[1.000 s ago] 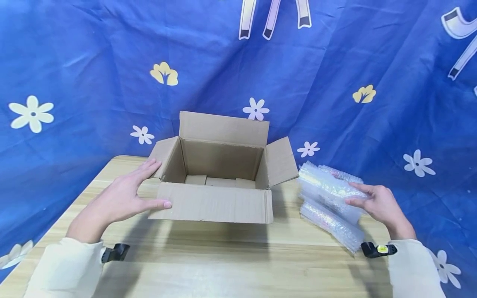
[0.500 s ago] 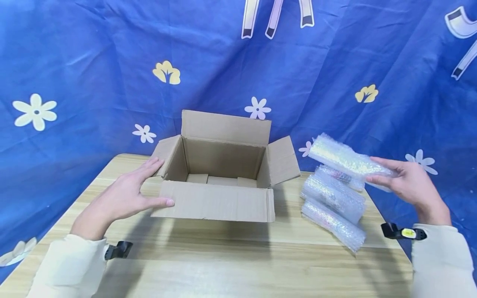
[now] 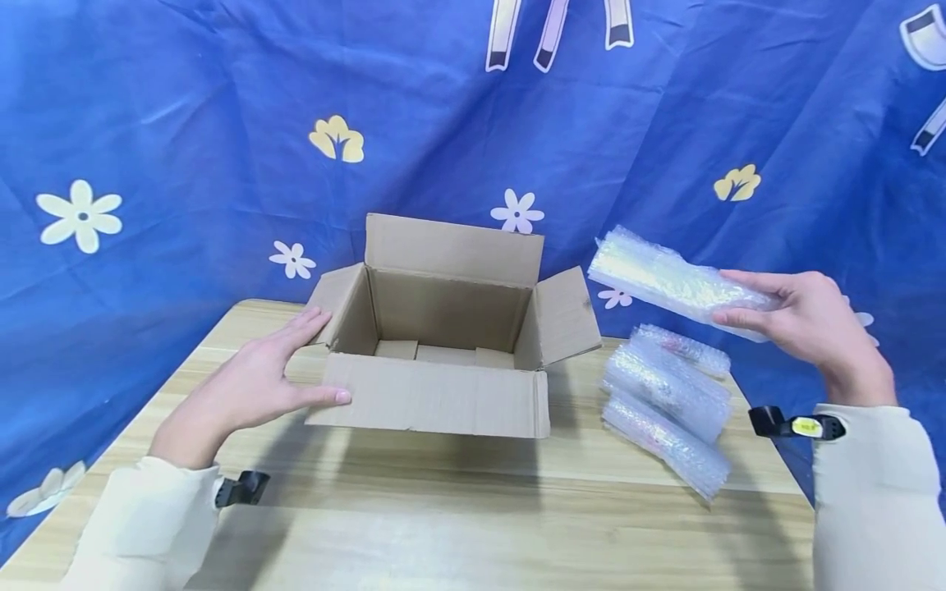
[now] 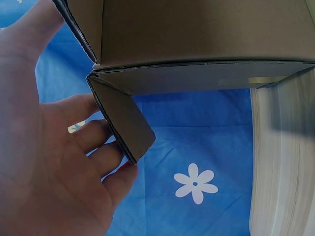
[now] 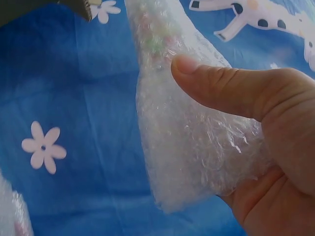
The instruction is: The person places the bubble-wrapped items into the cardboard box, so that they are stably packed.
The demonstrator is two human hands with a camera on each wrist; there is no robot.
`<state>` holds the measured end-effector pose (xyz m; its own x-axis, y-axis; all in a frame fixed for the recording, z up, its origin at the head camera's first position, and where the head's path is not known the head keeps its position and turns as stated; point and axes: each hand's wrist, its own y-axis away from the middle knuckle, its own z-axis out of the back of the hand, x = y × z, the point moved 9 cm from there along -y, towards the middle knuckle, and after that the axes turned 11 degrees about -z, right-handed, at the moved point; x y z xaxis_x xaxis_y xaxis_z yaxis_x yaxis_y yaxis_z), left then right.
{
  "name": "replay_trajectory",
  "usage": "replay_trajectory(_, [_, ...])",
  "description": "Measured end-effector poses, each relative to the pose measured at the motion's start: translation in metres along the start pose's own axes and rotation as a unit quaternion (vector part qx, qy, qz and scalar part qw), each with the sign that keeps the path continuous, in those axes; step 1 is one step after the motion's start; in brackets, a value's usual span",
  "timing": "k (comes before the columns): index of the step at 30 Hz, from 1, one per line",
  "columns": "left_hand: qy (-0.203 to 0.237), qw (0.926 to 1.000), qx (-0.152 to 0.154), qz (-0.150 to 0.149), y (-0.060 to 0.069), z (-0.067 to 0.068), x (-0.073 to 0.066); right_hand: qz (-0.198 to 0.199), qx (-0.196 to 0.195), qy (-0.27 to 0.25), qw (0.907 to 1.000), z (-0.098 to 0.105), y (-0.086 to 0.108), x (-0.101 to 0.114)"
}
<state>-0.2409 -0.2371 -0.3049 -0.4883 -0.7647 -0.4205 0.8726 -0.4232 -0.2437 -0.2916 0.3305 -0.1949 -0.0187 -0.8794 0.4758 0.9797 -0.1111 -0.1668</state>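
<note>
An open cardboard box (image 3: pixel 443 398), flaps spread outward, stands on the wooden table. My left hand (image 3: pixel 251 390) rests against its left side, the thumb on the front flap and the fingers at the left flap. In the left wrist view those fingers lie behind the small side flap (image 4: pixel 123 115), fairly straight. To the right of the box, my right hand (image 3: pixel 820 324) grips one end of a bubble-wrapped bundle (image 3: pixel 658 275) in the air. Reddish and green patches show through its wrap (image 5: pixel 157 39); what is inside cannot be made out.
Below the raised bundle, several more bubble-wrapped rolls (image 3: pixel 665 390) lie close together on the table (image 3: pixel 473 509). A blue patterned curtain (image 3: pixel 414 107) hangs directly behind the table. The box's right flap (image 3: pixel 569 316) sticks out towards the rolls.
My right hand has lifted the bubble-wrapped bundle off the pile, first up and to the right, then higher and slightly left. The left hand keeps its place at the box.
</note>
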Motion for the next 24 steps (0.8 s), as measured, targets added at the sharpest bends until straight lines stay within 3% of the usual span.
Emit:
replay_trajectory(11, [-0.001, 1.0, 0.001, 0.004, 0.0, 0.0, 0.001, 0.075, -0.002, -0.003, 0.9972, 0.002, -0.009, 0.057])
replay_trajectory(24, [0.005, 1.0, 0.002, 0.0, 0.0, -0.001, 0.0, 0.151, 0.047, -0.025, 0.9871, -0.024, -0.023, 0.135])
